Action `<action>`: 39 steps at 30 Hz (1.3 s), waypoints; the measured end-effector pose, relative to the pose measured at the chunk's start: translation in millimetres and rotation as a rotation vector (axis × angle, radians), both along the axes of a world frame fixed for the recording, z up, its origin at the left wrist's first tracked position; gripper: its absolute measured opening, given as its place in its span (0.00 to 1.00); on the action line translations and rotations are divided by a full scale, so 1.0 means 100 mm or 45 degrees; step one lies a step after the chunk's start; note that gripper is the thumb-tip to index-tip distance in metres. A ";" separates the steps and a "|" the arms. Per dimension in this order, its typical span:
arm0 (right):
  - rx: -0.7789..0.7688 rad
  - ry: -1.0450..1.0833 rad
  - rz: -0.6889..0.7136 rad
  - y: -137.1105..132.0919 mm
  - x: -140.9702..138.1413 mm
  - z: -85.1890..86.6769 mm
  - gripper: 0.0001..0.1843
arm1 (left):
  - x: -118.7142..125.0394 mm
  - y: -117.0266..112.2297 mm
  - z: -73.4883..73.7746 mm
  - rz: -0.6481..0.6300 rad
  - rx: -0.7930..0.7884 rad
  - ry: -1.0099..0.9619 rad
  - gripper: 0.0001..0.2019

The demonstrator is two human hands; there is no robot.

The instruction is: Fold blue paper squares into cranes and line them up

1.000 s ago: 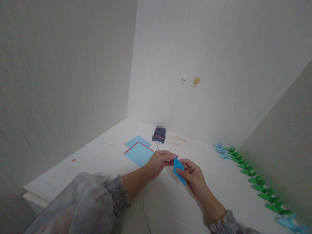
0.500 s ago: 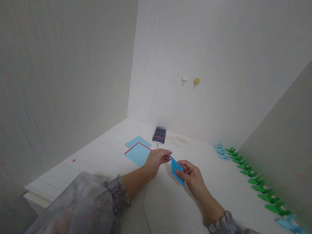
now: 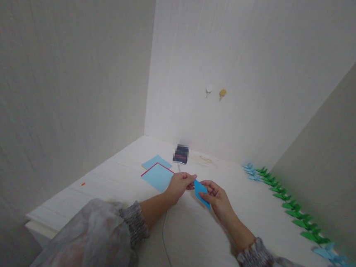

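Shaping a fold, seemingly, the right hand (image 3: 220, 199) pinches the folded blue paper (image 3: 197, 188) over the desk (image 3: 199, 245), between near and far edges, left hand (image 3: 177, 187) at its tip (grip unclear), the next move likely needing aligned creases.

The right hand (image 3: 217, 199) pinches a folded blue paper (image 3: 201, 190) at whose upper corner the left hand (image 3: 178, 186) has its fingertips, above a white table (image 3: 199, 251) bearing light-blue sheets (image 3: 158, 176), a dark device (image 3: 181, 153), a pale cable (image 3: 163, 243) and green and light-blue folded figures (image 3: 293, 212), with 2 hooks (image 3: 223, 92) on the wall (image 3: 204, 48) behind.
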State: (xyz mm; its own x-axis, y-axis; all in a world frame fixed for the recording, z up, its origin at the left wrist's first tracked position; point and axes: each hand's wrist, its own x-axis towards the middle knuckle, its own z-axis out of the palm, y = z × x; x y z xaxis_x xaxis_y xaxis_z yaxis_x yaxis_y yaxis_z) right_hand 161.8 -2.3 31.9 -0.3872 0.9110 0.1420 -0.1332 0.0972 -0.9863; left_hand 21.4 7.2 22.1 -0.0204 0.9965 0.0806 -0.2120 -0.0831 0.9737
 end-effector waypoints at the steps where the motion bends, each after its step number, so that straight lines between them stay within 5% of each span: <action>1: -0.006 -0.010 -0.007 0.00 -0.01 -0.01 0.18 | 0.01 0.01 -0.03 0.018 -0.006 0.071 0.16; 6: -0.055 -0.167 -0.070 0.06 -0.03 -0.15 0.21 | 0.00 0.06 -0.14 0.006 -0.077 0.657 0.15; 11: -0.019 -0.424 -0.114 0.11 -0.01 -0.26 0.17 | -0.09 -0.01 -0.05 0.225 0.342 1.347 0.09; 16: 0.081 -0.714 -0.204 0.12 0.01 -0.26 0.14 | -0.16 -0.11 0.06 -0.072 0.874 1.455 0.07; 20: 0.188 -0.876 -0.235 0.14 0.01 -0.29 0.13 | -0.19 -0.13 0.00 -0.246 1.067 1.638 0.08; 28: 0.729 -1.134 -0.233 0.06 0.06 -0.25 0.07 | -0.24 -0.13 -0.10 -0.454 0.990 1.751 0.13; 32: 1.055 -1.133 0.051 -0.02 0.15 -0.16 0.08 | -0.28 -0.13 -0.10 -0.403 0.888 1.702 0.15; 39: 1.263 -1.217 0.128 -0.10 0.27 -0.19 0.14 | -0.41 -0.15 -0.08 -0.493 1.029 1.784 0.13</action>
State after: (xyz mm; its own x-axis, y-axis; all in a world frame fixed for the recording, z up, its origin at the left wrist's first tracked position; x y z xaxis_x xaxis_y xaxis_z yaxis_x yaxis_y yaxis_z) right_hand 188.9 -12.3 13.1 -0.7582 0.5482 0.3531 0.5016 0.8363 -0.2213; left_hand -20.1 -7.7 14.4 0.7309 0.6200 0.2853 0.6050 -0.7820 0.1496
